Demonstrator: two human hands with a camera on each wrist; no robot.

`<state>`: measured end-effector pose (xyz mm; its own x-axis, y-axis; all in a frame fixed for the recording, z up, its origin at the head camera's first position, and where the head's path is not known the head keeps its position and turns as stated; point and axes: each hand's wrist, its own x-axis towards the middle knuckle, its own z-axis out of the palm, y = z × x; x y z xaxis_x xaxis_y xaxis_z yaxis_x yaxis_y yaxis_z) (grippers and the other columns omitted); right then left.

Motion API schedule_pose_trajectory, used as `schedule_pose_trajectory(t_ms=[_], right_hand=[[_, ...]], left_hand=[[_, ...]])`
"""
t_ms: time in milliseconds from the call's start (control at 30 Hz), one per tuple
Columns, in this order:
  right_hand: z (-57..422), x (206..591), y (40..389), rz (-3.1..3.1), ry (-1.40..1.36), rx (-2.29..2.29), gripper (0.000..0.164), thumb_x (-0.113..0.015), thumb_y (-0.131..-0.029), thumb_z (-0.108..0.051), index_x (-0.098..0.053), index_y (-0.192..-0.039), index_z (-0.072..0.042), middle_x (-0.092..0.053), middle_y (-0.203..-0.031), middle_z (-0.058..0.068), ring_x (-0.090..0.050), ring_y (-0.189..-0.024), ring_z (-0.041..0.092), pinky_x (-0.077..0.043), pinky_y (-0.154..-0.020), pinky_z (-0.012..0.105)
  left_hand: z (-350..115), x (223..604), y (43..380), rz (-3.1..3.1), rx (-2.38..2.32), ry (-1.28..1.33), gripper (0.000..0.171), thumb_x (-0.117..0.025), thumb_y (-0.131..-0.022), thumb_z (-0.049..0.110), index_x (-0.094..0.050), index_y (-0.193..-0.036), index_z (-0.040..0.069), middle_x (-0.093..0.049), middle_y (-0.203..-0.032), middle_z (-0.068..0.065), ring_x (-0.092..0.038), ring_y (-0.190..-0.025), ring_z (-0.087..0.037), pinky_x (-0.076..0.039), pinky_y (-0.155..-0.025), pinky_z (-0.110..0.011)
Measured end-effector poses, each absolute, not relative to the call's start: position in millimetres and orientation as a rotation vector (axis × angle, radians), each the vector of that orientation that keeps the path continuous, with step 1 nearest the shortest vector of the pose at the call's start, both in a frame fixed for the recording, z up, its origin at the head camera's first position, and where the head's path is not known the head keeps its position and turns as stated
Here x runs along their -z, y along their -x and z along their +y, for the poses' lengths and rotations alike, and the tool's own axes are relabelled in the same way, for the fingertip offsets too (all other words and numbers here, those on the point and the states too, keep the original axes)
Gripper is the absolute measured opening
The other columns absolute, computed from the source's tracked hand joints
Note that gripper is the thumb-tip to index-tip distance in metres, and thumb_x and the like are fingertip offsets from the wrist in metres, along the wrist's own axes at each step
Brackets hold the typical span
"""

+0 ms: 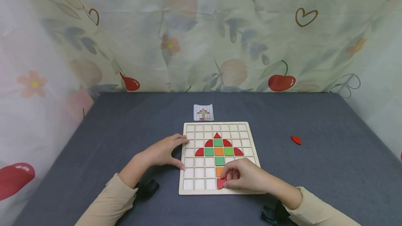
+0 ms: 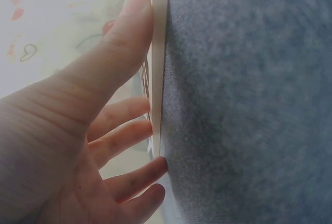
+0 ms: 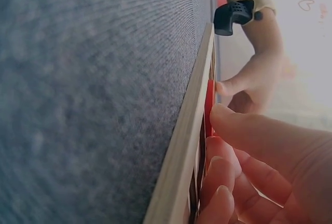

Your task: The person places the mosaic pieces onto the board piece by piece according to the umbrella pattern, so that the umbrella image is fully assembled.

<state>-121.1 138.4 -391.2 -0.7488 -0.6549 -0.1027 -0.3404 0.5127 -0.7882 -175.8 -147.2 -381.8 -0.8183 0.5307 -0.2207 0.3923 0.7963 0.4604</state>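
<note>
A wooden grid board (image 1: pixel 188 194) lies flat with colored tiles set in its cells: a red triangle (image 1: pixel 217 135) at the top, red quarter circles (image 1: pixel 208 143) to the sides, and green and orange squares (image 1: pixel 218 151) down the middle. The right hand (image 1: pixel 246 175) pinches a red piece (image 1: pixel 221 183) at the bottom row, just below an orange square. In the right wrist view the thumb presses that red piece (image 3: pixel 209 102) near the board's edge; its far side is hidden. The left hand (image 1: pixel 163 151) steadies the board's left edge, thumb and fingers spread along it.
A small printed card (image 1: pixel 203 113) with a similar colored pattern lies behind the board. One loose red quarter circle (image 1: pixel 296 140) rests on the dark cloth (image 1: pixel 326 170) to the right. A patterned curtain (image 1: pixel 201 44) hangs at the back.
</note>
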Motion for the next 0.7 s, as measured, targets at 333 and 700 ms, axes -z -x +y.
schedule_pose_trajectory(t_ms=[333, 700], right_hand=[[163.2, 372.7, 138.1, 2.552, 0.808, 1.066, 0.013, -0.074, -0.078, -0.015, -0.069, -0.088, -0.010, -0.060, -0.071, -0.005, -0.049, -0.061, 0.000, -0.044, -0.056, 0.018], [238.8, 364.2, 175.1, 2.858, 0.445, 0.970, 0.021, -0.072, -0.081, -0.019, -0.068, -0.096, -0.004, -0.063, -0.081, 0.003, -0.051, -0.061, 0.004, -0.043, -0.055, 0.022]], left_hand=[[-147.4, 381.4, 174.8, 2.640, -0.579, -0.704, 0.087, -0.080, -0.066, 0.044, -0.045, -0.137, 0.009, -0.041, -0.144, -0.009, -0.042, -0.129, -0.026, -0.037, -0.107, -0.043], [-147.1, 381.2, 174.1, 2.639, -0.585, -0.695, 0.086, -0.081, -0.066, 0.044, -0.046, -0.137, 0.010, -0.041, -0.144, -0.009, -0.041, -0.130, -0.026, -0.037, -0.107, -0.043]])
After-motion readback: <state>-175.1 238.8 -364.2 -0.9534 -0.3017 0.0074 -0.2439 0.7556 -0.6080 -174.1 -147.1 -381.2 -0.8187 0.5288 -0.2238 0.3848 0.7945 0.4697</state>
